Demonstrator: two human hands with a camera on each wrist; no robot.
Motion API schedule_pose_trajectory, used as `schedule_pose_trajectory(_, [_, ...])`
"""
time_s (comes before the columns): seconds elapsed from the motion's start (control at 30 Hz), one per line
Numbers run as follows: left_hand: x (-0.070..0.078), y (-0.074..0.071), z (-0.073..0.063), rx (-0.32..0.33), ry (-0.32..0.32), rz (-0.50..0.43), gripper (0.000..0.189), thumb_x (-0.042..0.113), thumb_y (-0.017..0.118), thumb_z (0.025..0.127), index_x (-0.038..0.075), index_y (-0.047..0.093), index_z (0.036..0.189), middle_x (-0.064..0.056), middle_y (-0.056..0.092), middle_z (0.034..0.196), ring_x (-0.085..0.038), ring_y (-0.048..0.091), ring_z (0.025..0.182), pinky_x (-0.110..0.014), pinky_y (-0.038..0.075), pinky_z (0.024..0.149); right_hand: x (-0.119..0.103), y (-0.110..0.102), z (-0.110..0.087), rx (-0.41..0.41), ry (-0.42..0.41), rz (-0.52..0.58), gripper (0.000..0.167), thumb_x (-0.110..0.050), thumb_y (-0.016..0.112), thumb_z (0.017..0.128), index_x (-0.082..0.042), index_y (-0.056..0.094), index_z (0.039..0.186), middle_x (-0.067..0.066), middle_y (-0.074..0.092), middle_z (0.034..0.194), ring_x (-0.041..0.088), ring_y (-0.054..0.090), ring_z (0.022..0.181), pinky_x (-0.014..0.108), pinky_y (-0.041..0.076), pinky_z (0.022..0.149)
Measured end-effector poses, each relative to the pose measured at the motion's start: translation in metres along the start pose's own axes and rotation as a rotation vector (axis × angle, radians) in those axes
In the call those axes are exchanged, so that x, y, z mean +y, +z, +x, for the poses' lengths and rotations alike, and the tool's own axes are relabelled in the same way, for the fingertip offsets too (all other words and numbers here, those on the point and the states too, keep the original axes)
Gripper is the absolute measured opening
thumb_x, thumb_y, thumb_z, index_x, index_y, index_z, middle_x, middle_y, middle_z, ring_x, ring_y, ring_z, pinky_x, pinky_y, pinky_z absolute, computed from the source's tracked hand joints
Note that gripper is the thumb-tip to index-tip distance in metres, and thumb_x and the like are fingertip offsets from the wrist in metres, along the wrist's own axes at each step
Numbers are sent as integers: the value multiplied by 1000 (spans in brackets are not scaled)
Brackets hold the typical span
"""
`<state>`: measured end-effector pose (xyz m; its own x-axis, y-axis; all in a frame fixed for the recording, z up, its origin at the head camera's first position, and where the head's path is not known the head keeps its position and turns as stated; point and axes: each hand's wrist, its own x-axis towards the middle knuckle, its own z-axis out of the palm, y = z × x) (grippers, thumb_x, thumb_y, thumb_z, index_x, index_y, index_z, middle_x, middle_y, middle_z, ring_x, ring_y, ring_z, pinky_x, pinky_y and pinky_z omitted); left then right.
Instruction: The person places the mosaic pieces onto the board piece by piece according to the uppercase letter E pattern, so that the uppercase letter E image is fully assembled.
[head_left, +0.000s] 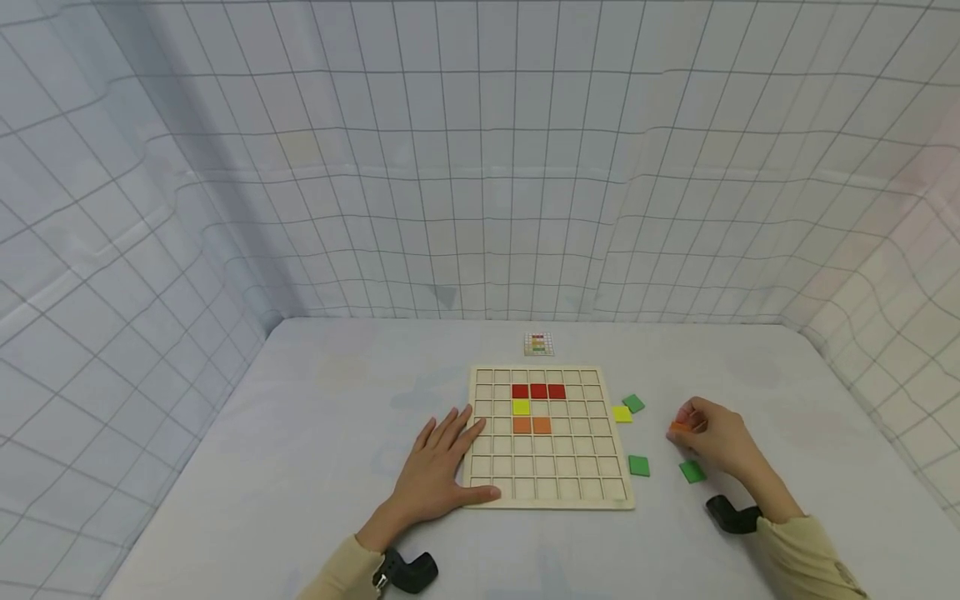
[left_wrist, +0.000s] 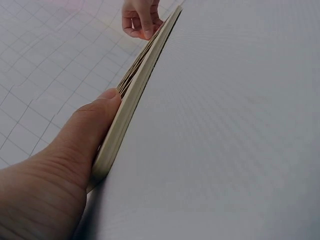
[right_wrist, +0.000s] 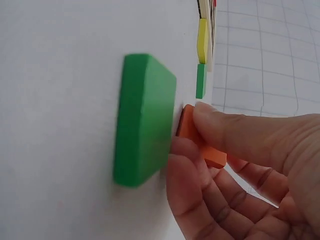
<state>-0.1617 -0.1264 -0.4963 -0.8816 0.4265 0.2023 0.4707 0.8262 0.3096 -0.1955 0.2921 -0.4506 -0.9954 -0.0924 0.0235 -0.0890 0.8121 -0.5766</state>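
Pale board with lots of little boxes lies flat on the white table. The left hand rests on its left side, fingers straight, thumb out wide. Off to the right, the right hand pinches an orange tile near a green tile.

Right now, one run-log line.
left hand: rests on board, left side | right hand: pinches orange tile, off board | green tiles: right of board

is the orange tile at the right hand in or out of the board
Out. The right hand pinches the orange tile to the right of the board, past the loose yellow tile.
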Motion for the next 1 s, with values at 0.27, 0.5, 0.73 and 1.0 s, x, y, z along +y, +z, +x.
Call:
schedule_pose_trajectory(0.27, [-1, 0, 0, -7, -4, -9, 102, 82, 50, 73, 19, 29, 151, -3, 17, 157, -20, 9, 143, -45, 5, 112, -19, 7, -2, 60, -50, 45, 16, -10, 76, 80, -6, 61, 84, 0, 57, 70, 15, 52, 61, 26, 44, 50])
schedule_pose_trajectory(0.5, [-1, -1, 0, -2, 4, -12, 101, 80, 51, 74, 18, 30, 151, -4, 18, 157, -22, 10, 143, -47, 6, 112, -46, 24, 6, 3, -141, 171, 14, -5, 76, 79, -6, 62, 83, 0, 55, 70, 14, 57, 57, 25, 49, 49])
schedule_pose_trajectory(0.73, [-1, -1, 0, -5, 5, -14, 101, 80, 51, 74, 19, 29, 151, -4, 17, 157, -21, 10, 143, -46, 6, 112, -71, 42, 16, -79, -208, 266, 10, -7, 74, 83, -6, 66, 89, 1, 61, 80, 13, 57, 61, 24, 47, 52])
schedule_pose_trajectory(1.0, [-2, 0, 0, 5, 17, -15, 100, 80, 51, 74, 19, 30, 151, -4, 18, 157, -22, 11, 143, -46, 6, 112, -90, 60, 28, -118, -299, 224, 7, -3, 70, 85, -8, 70, 89, -2, 63, 84, 11, 57, 67, 26, 47, 59])
